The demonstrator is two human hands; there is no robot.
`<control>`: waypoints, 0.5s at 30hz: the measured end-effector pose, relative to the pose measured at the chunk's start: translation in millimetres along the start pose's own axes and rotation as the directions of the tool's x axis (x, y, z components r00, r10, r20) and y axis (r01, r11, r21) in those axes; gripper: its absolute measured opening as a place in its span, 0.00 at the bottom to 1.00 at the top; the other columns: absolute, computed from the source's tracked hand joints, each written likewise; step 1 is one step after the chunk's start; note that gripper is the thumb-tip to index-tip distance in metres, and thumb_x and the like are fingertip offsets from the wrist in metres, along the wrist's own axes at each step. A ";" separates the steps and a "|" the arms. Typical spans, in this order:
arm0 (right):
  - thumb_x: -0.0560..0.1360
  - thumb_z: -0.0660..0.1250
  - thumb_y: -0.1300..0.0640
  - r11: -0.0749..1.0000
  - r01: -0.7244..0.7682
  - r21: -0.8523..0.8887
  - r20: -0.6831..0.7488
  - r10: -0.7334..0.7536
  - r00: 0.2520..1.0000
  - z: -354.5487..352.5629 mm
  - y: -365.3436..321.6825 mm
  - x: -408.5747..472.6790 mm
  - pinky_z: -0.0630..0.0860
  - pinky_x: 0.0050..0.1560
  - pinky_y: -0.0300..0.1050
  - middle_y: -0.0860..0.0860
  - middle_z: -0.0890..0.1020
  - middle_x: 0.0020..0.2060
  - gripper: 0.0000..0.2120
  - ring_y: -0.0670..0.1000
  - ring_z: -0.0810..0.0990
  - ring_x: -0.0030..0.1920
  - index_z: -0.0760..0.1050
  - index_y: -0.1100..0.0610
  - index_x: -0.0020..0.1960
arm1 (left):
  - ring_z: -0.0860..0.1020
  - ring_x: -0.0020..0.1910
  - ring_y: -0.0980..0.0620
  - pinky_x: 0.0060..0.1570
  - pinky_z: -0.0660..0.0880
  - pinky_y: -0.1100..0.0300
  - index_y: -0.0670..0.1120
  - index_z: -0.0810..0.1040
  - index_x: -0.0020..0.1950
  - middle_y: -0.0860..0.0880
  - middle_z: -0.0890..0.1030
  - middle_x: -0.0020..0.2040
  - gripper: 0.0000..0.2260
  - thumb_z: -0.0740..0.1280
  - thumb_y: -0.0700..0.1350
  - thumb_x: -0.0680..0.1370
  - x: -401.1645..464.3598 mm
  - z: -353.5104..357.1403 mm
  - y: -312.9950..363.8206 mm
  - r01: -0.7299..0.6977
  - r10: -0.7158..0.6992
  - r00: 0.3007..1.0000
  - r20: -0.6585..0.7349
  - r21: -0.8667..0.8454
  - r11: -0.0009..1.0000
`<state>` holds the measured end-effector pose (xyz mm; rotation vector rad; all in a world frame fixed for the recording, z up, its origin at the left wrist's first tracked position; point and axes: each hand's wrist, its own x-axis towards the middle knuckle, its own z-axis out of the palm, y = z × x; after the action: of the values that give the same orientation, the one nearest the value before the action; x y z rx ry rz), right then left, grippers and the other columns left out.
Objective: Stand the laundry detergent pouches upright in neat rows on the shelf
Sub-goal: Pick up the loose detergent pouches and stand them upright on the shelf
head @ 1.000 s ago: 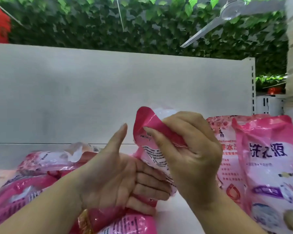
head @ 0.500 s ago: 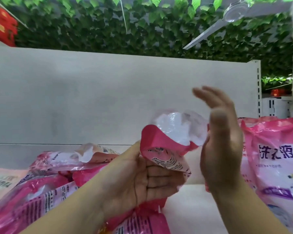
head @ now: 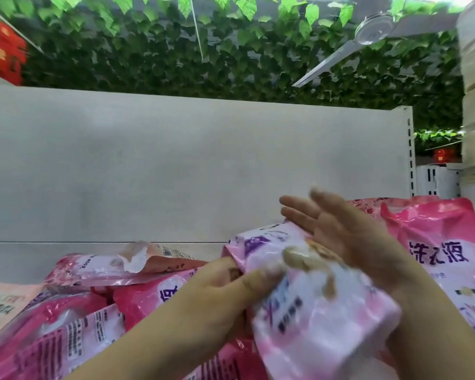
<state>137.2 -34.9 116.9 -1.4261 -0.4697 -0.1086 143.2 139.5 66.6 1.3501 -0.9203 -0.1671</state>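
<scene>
Change: since half a second ago you have turned the held pouch so its pale printed front faces you, and your right hand has come down from the air onto it.
Left hand: your left hand grips the pouch's left edge, thumb across the front, fingers curled behind.
Right hand: your fingers are straight and spread, the palm lying flat against the pouch's upper right side; the fingertips are blurred.
Held pouch: off the shelf, tilted, between both hands, its print smeared by motion.
Upright pouch: one pink pouch stands at the right, just beside your right wrist, its front toward you.
Lying pouches: a heap of pouches lies flat and overlapping at the left, below your left forearm.
Shelf: the white back panel rises behind everything.
Background: green leaf wall and a fan above.
</scene>
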 end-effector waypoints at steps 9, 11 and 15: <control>0.62 0.74 0.59 1.000 0.017 -0.013 0.122 -0.015 0.992 12.3 24.2 9.2 0.79 0.36 0.45 0.59 0.83 0.36 0.16 0.56 0.81 0.33 0.78 0.62 0.49 | 0.84 0.41 0.49 0.36 0.78 0.62 0.52 0.85 0.42 0.46 0.85 0.42 0.13 0.79 0.50 0.59 8.4 -9.4 4.8 -0.179 0.180 0.978 -0.102 0.017 0.984; 0.62 0.74 0.61 0.996 0.058 0.063 0.117 -0.065 0.991 15.2 23.6 10.9 0.81 0.40 0.45 0.57 0.85 0.42 0.19 0.53 0.84 0.39 0.77 0.59 0.53 | 0.84 0.39 0.51 0.35 0.79 0.62 0.57 0.84 0.39 0.50 0.85 0.40 0.06 0.76 0.50 0.64 10.3 -12.4 3.8 -0.184 0.214 0.956 -0.202 0.156 0.971; 0.60 0.73 0.54 0.985 0.097 0.144 -0.079 -0.086 0.993 19.5 25.8 11.9 0.81 0.38 0.46 0.54 0.85 0.36 0.16 0.52 0.83 0.34 0.79 0.57 0.47 | 0.83 0.41 0.56 0.36 0.78 0.65 0.58 0.83 0.43 0.53 0.85 0.41 0.09 0.76 0.48 0.66 12.7 -11.2 0.0 -0.148 0.200 0.962 -0.187 0.257 0.955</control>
<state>152.1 -9.6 98.9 -1.2519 -0.4735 -0.1954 158.7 140.5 73.2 1.4685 -0.8942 0.2293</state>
